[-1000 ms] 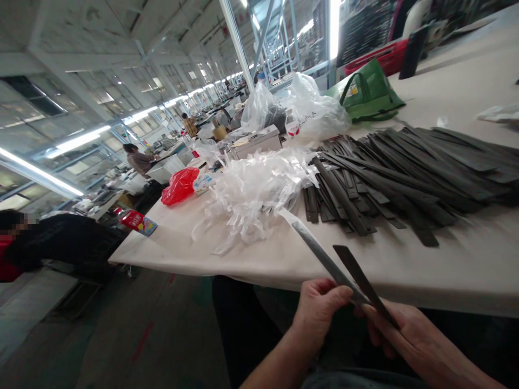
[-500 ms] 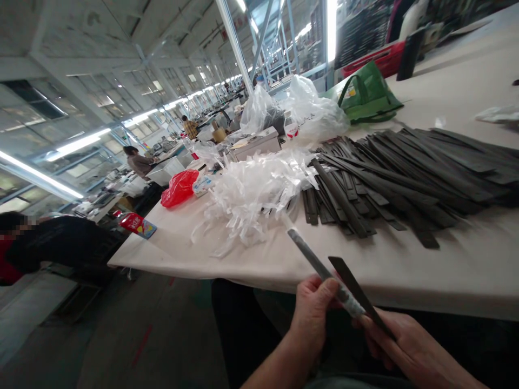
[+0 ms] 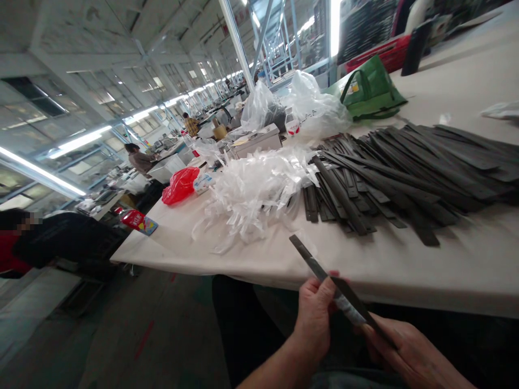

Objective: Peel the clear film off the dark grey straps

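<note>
My left hand (image 3: 314, 310) is closed, thumb on top, round a flat dark grey strip (image 3: 305, 253) whose far end juts out over the table edge. Crumpled clear plastic film (image 3: 351, 310) shows between my hands, alongside the strip. My right hand (image 3: 399, 343) is closed round the near part of a dark strip (image 3: 360, 305). Where the two lengths overlap is partly hidden by my left fingers. Beyond my hands lies a heap of similar dark strips (image 3: 421, 173), and left of it a loose pile of clear film strips (image 3: 259, 181).
The pale-covered table (image 3: 182, 246) bears a red plastic bag (image 3: 180, 185), a red can-like container (image 3: 137, 220), clear bags (image 3: 310, 102) and a green bag (image 3: 371, 89). A person in dark clothing (image 3: 67, 237) is at the left; others work farther off.
The dark strip between my hands now lies closer to the strip in my left hand. Less film shows on the left strip's far end. Both hands stay nearly in place.
</note>
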`<state>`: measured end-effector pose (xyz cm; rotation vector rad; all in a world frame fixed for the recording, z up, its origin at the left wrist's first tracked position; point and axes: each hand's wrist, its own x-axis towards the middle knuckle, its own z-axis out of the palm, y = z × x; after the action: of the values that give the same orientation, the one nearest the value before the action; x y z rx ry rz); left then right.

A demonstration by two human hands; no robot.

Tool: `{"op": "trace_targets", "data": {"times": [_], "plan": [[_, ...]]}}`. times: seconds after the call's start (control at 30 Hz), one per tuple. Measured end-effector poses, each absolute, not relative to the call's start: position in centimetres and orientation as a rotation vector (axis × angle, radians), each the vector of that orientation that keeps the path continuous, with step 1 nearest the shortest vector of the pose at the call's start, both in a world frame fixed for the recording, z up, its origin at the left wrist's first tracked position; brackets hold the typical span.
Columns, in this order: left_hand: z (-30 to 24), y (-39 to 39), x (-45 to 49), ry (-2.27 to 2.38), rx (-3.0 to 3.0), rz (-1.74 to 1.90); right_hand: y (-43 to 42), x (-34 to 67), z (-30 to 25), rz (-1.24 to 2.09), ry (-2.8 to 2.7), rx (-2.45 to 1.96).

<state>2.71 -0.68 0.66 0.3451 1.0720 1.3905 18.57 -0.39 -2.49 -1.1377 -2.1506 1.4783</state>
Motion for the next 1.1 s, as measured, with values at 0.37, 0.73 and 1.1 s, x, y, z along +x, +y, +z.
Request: {"op": "trace_targets", "data": {"times": [0.37,0.73,1.1], "plan": [[1.3,0.2,1.8,1.127,0.365,1.495,0.6,17.9,-1.6,1.346,-2.177,-1.16],[2.2,0.0,1.7,1.196,0.628,1.389,2.3,15.9,1.1,1.615,-1.812,-1.04],[2.8,3.1,1.8,0.971,0.035,1.396,1.5,17.4,1.1,1.575,-1.959,-0.914]]}}
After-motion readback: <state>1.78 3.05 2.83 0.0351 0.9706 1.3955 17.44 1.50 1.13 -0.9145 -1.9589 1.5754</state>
